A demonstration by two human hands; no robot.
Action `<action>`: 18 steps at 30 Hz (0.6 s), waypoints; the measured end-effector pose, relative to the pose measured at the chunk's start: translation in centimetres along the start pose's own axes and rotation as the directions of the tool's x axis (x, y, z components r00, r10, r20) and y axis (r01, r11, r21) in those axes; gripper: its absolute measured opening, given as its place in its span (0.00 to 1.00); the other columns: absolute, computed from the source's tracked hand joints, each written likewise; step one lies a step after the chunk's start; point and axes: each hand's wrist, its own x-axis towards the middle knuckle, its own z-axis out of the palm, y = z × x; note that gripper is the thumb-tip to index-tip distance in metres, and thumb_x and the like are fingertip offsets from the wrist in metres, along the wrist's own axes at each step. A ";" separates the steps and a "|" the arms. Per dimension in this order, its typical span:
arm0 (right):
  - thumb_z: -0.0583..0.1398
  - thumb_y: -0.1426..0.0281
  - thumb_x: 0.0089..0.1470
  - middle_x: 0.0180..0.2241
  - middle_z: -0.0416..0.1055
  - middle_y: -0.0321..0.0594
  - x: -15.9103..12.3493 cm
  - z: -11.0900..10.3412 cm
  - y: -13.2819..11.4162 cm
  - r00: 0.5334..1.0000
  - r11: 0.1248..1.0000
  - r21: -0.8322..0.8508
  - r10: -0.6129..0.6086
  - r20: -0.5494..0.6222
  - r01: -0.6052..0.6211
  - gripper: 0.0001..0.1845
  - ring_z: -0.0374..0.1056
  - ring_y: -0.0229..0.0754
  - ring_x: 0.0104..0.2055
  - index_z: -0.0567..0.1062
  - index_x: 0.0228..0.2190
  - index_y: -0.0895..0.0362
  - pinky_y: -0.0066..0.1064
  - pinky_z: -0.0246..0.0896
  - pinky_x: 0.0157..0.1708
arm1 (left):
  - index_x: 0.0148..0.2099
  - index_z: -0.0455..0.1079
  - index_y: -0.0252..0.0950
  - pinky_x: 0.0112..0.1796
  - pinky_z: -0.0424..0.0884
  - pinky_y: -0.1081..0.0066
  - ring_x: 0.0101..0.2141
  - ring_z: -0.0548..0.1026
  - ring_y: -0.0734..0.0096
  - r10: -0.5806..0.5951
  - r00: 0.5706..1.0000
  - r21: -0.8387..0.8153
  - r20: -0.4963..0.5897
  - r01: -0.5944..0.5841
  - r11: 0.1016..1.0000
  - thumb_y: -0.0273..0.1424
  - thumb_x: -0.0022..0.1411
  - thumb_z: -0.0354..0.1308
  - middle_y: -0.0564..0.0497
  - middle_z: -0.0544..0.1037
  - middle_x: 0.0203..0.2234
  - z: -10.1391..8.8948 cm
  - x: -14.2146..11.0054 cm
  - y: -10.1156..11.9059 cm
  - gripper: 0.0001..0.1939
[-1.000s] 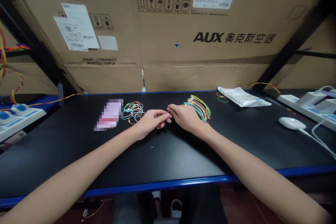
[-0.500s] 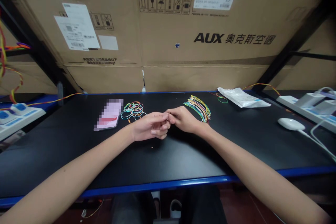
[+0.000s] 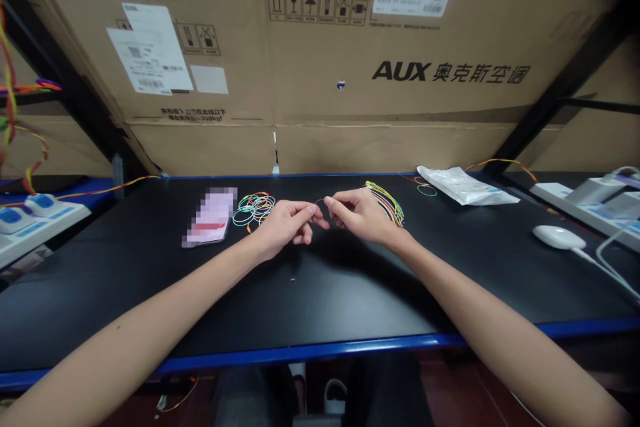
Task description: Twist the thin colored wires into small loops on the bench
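My left hand [image 3: 287,223] and my right hand [image 3: 361,213] meet over the middle of the black table [image 3: 320,293], fingertips pinched close together. Between them runs a thin dark wire [image 3: 320,202], bent into a small arc, and both hands pinch it. Just left of my left hand lies a pile of coloured wire loops [image 3: 254,206]. Behind my right hand lies a bundle of straight coloured wires [image 3: 387,200].
A pink phone [image 3: 210,217] lies left of the loops. A clear plastic bag [image 3: 463,185] and a white mouse [image 3: 557,236] lie to the right, white power strips [image 3: 590,193] at the far right, another strip [image 3: 35,217] at far left. Cardboard boxes [image 3: 350,67] stand behind.
Both hands have lifted slightly and moved toward the back of the table. The fingertips have drawn a little apart, and the thin wire now shows between them.
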 end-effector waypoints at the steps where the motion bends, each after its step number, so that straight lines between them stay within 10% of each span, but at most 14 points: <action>1: 0.53 0.62 0.59 0.15 0.66 0.33 0.0 0.1 0.1 1.000 0.999 -0.035 -0.007 -0.021 0.006 0.22 0.57 0.32 0.17 0.69 0.17 0.58 0.25 0.50 0.21 | 0.33 0.70 0.31 0.16 0.51 0.79 0.15 0.65 0.83 -0.020 1.000 -0.056 0.009 0.020 0.998 0.38 0.58 0.59 0.45 0.79 0.29 0.1 0.0 -0.1 0.13; 8: 0.52 0.62 0.60 0.17 0.68 0.34 0.2 1.4 2.0 0.999 0.999 -0.041 0.025 -0.032 -0.026 0.21 0.60 0.33 0.19 0.70 0.20 0.59 0.25 0.49 0.20 | 0.38 0.72 0.33 0.23 0.60 0.77 0.20 0.65 0.82 -0.092 0.990 -0.433 0.103 0.128 0.892 0.36 0.57 0.61 0.50 0.76 0.30 0.3 -0.1 -0.1 0.11; 18: 0.54 0.61 0.59 0.18 0.69 0.35 0.2 1.5 1.3 0.994 1.000 0.018 0.004 -0.113 -0.002 0.20 0.62 0.33 0.20 0.72 0.21 0.59 0.26 0.54 0.22 | 0.34 0.74 0.32 0.27 0.60 0.74 0.26 0.68 0.77 0.001 1.000 -0.107 0.003 -0.001 0.994 0.39 0.54 0.63 0.46 0.78 0.32 -0.6 0.5 -0.8 0.13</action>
